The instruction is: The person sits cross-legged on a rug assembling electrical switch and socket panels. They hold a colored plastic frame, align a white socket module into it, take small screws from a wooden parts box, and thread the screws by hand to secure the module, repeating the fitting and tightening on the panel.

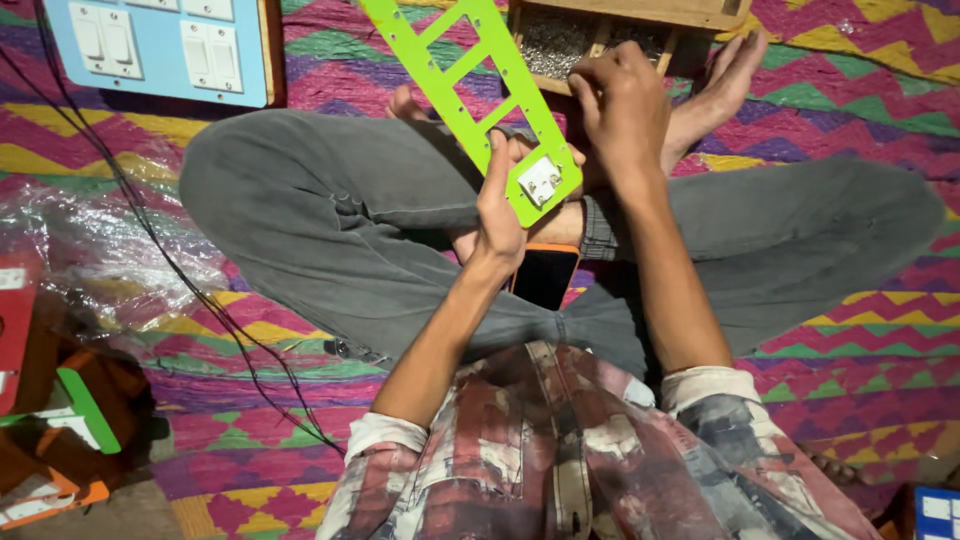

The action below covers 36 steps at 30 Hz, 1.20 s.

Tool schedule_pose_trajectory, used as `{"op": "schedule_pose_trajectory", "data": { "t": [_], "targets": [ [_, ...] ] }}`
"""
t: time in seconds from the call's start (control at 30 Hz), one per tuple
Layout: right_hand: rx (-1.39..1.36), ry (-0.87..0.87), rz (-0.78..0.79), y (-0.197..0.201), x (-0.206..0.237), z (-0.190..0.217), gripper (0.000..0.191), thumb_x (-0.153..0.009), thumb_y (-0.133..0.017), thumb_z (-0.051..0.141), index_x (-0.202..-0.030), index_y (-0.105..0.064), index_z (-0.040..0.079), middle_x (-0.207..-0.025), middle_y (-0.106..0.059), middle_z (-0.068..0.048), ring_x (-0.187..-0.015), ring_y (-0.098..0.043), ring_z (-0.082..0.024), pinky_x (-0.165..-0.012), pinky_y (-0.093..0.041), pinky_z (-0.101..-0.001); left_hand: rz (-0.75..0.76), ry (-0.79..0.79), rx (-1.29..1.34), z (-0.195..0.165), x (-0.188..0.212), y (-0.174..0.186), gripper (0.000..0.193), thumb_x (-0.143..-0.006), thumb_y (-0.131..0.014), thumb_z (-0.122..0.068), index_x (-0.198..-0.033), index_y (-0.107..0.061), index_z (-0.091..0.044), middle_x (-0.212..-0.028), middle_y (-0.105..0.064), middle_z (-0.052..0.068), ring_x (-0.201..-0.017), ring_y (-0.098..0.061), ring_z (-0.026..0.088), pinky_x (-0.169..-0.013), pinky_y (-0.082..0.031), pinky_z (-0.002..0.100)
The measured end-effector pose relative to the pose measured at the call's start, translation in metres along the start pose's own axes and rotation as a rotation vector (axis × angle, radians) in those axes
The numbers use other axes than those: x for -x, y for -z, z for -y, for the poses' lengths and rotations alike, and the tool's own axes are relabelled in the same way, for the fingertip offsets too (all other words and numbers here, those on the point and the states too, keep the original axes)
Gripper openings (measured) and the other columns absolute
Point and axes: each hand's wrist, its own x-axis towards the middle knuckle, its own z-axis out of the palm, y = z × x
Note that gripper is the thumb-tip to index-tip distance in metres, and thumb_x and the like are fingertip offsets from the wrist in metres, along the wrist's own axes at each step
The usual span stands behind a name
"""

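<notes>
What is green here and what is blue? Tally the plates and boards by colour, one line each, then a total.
Long bright green plastic frame plate with cut-out slots, held in left hand and right hand: 1
Small green plastic piece at left edge: 1
Light blue switch board with white switches: 1
Total: 3

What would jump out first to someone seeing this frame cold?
The bright green slotted frame stands out first, slanting from the top centre down to the lap, with a small white switch piece seated in its lower end. The left hand grips that lower end while the right hand rests by its right edge. Behind them lies a zigzag-patterned mat, with a light blue switch board at top left.
</notes>
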Motion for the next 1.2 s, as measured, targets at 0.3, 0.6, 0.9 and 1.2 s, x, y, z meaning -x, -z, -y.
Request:
{"op": "schedule_pose_trajectory", "data": {
  "t": [0.3,0.6,0.9,1.2],
  "targets": [
    [0.226,-0.058,0.046,-0.020,-0.020,-0.002,0.013,-0.077,-0.088,0.015,-0.088,-0.082,0.014,-0.090,-0.068,-0.012,-0.084,-0.068,-0.034,-0.068,-0.053,-0.0478,0.036,-0.039,-0.030,0.003,-0.002,0.005,0.068,-0.112,-0.025,-0.058,-0.113,-0.062,-0.002,-0.109,-0.073,0.017,-0.092,-0.069,0.021,-0.086,-0.056,0.034],
    [0.103,0.048,0.087,-0.019,-0.030,-0.015,0.011,-0.080,-0.078,0.012,-0.088,-0.075,0.005,-0.090,-0.067,-0.019,-0.083,-0.067,-0.039,-0.071,-0.054,-0.0493,0.036,0.022,0.091,0.007,-0.005,0.010,0.071,-0.110,-0.025,-0.061,-0.107,-0.062,0.000,-0.103,-0.072,0.018,-0.088,-0.070,0.024,-0.081,-0.058,0.035],
    [-0.597,-0.481,-0.085,-0.009,0.009,-0.005,0.011,-0.094,-0.076,0.007,-0.098,-0.068,0.001,-0.086,-0.073,-0.011,-0.074,-0.067,-0.016,-0.063,-0.051,-0.0292,0.029,-0.033,0.005,-0.003,-0.010,-0.001,0.069,-0.111,-0.025,-0.062,-0.110,-0.059,-0.002,-0.107,-0.072,0.020,-0.087,-0.070,0.023,-0.079,-0.056,0.034],
    [-1.116,-0.335,-0.048,0.043,0.087,0.026,0.010,-0.099,-0.074,-0.004,-0.105,-0.067,-0.003,-0.108,-0.070,-0.008,-0.102,-0.069,-0.015,-0.095,-0.058,-0.0307,0.087,-0.093,0.132,0.008,-0.001,0.009,0.059,-0.125,-0.034,-0.052,-0.100,-0.053,-0.003,-0.103,-0.067,0.017,-0.103,-0.069,0.026,-0.096,-0.057,0.041]
  ]
}}
